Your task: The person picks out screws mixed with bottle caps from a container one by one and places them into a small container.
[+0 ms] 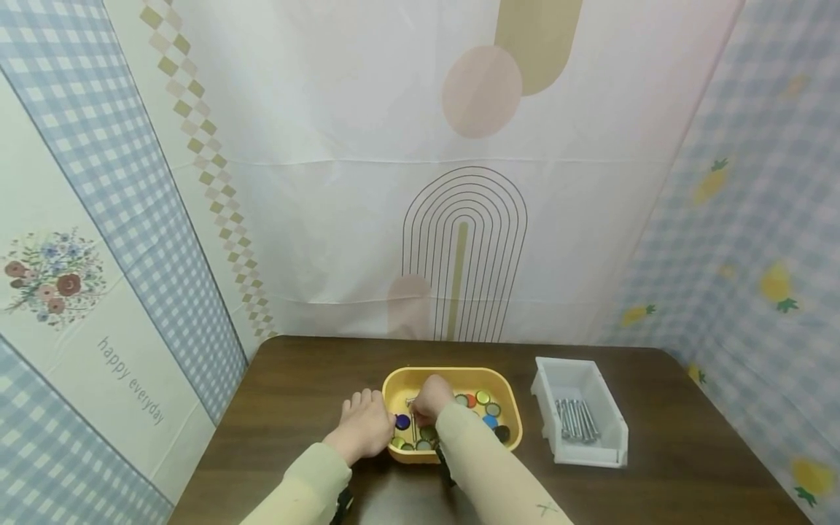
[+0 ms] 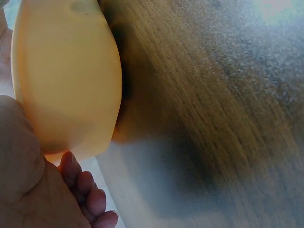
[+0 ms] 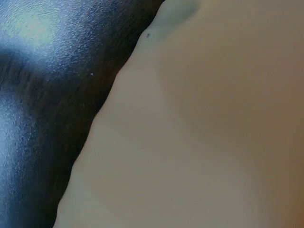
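A yellow plastic bin [image 1: 453,375] sits on the table, with bottle caps in several colours and at least one metal bolt [image 1: 414,429] inside. My left hand [image 1: 367,424] grips its left rim; in the left wrist view the palm [image 2: 19,156] lies against the bin's wall [image 2: 71,80], fingers outside, and the thumb is hidden. Inside the bin, my right hand [image 1: 433,398] reaches down with bent fingers beside the bolt. Its fingertips are mostly hidden, so I cannot tell whether they pinch anything. A blue cap [image 1: 402,421] lies left of the right hand.
Right of the yellow bin stands a white open-front bin [image 1: 607,408] holding several long bolts [image 1: 577,420]. The dark wooden table [image 1: 315,364] ends at a patterned cloth backdrop. Only a pale, blurred sleeve [image 3: 190,142] and some tabletop show in the right wrist view.
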`<state>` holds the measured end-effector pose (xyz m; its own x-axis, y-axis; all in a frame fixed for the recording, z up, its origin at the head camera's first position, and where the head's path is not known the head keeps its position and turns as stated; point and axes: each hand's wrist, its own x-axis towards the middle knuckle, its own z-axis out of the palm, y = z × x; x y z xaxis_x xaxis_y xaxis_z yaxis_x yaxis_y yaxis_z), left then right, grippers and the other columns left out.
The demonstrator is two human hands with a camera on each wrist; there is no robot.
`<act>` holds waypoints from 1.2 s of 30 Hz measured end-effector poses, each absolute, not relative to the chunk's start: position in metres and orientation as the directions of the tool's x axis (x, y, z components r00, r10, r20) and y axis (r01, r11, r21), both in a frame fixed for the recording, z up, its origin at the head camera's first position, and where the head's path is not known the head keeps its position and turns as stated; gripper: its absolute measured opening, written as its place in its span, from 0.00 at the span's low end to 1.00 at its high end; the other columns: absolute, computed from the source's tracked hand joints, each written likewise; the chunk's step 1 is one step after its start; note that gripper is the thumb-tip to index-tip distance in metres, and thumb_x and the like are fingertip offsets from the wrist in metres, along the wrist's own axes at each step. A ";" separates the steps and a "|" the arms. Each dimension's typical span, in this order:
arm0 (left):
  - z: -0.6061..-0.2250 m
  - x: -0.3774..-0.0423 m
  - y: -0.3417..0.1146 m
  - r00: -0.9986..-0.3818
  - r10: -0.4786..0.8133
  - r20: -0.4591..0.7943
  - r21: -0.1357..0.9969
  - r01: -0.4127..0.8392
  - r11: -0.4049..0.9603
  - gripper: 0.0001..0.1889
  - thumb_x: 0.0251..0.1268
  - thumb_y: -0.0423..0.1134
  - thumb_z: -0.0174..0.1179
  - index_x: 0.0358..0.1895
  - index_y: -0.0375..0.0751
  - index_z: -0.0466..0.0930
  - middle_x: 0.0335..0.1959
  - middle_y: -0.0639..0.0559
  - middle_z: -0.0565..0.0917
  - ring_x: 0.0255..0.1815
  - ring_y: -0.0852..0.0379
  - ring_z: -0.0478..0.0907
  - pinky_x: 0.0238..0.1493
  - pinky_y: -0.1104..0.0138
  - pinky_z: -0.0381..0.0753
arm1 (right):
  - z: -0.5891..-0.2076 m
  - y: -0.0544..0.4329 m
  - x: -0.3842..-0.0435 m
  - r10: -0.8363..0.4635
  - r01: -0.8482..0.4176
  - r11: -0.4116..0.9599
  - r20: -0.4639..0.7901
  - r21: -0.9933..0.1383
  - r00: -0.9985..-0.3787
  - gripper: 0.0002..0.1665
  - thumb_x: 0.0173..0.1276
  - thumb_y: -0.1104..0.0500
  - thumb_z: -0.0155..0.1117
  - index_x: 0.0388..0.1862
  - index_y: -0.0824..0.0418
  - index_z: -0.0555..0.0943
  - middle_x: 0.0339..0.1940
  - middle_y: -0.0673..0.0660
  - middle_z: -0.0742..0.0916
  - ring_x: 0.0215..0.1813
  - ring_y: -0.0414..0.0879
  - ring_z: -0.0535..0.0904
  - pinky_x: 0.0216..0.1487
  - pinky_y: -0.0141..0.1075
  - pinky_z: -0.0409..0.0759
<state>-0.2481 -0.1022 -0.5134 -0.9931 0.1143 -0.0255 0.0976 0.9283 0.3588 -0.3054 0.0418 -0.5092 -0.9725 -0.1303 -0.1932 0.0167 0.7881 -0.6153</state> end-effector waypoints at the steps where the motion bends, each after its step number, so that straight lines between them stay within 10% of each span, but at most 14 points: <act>1: -0.514 -0.248 -0.102 -0.993 0.115 -0.025 0.356 0.098 0.929 0.18 0.67 0.45 0.53 0.44 0.30 0.70 0.36 0.43 0.67 0.41 0.44 0.64 0.46 0.48 0.62 | -0.510 0.043 -0.305 -0.129 0.016 0.785 -0.189 -0.620 -0.974 0.20 0.53 0.67 0.71 0.07 0.61 0.74 0.05 0.50 0.73 0.10 0.41 0.71 0.16 0.32 0.71; 36: -0.514 -0.250 -0.099 -0.995 0.101 -0.028 0.372 0.083 0.925 0.17 0.67 0.45 0.52 0.44 0.31 0.70 0.36 0.44 0.66 0.41 0.44 0.63 0.49 0.49 0.62 | -0.455 0.138 -0.313 -0.188 0.189 0.408 -0.285 -0.893 -0.940 0.11 0.64 0.64 0.60 0.26 0.74 0.80 0.22 0.61 0.83 0.22 0.47 0.82 0.37 0.45 0.83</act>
